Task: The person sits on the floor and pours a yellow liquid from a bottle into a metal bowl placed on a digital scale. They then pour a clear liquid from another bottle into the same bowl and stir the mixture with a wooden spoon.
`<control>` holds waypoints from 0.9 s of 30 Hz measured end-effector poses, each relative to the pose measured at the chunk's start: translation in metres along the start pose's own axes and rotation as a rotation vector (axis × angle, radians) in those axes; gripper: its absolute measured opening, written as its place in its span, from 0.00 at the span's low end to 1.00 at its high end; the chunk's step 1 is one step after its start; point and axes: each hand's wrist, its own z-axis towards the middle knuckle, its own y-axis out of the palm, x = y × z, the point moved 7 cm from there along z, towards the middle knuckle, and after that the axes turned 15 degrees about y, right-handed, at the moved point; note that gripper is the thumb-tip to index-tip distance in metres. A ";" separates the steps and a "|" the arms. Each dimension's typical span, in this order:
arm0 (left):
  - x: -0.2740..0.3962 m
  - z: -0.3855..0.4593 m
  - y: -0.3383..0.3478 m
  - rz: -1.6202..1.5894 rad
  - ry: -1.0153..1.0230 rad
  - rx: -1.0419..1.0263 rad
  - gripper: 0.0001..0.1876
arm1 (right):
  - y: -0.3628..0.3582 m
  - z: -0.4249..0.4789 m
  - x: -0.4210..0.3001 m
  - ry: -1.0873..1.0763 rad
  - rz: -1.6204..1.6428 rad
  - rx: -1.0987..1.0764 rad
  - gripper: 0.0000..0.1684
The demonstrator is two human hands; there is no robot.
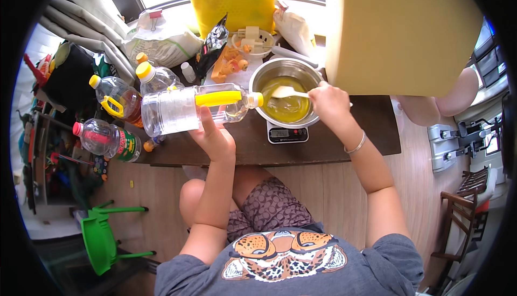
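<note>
My left hand grips a large clear plastic bottle with a yellow handle. The bottle lies on its side in the air, its yellow-ringed neck at the left rim of a stainless steel bowl. Whether a cap closes the neck, I cannot tell. Yellow-green liquid covers the bowl's bottom. From the right, my right hand holds a white spatula by its handle, with the blade in the liquid. Under the bowl is a black digital kitchen scale, its display lit.
More plastic bottles stand on the left of the dark table. A clipped white bag, a black foil pouch and a yellow bag are behind. A large pale yellow panel looms at right. A green stool is at lower left.
</note>
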 end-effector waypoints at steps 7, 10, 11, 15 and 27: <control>0.007 0.006 -0.002 0.021 0.037 -0.001 0.28 | -0.027 -0.019 -0.002 -0.053 0.079 -0.033 0.03; 0.003 0.006 -0.002 0.027 0.020 -0.015 0.29 | -0.016 -0.001 0.000 0.026 0.041 -0.022 0.03; 0.005 0.003 -0.002 0.026 0.019 -0.006 0.29 | -0.021 -0.003 0.013 0.063 0.011 -0.012 0.04; 0.011 0.010 -0.005 0.041 0.057 0.002 0.30 | -0.040 -0.021 0.000 0.009 -0.065 -0.146 0.03; 0.008 0.012 -0.005 0.028 0.036 0.008 0.29 | -0.033 0.031 0.028 0.149 0.031 -0.025 0.07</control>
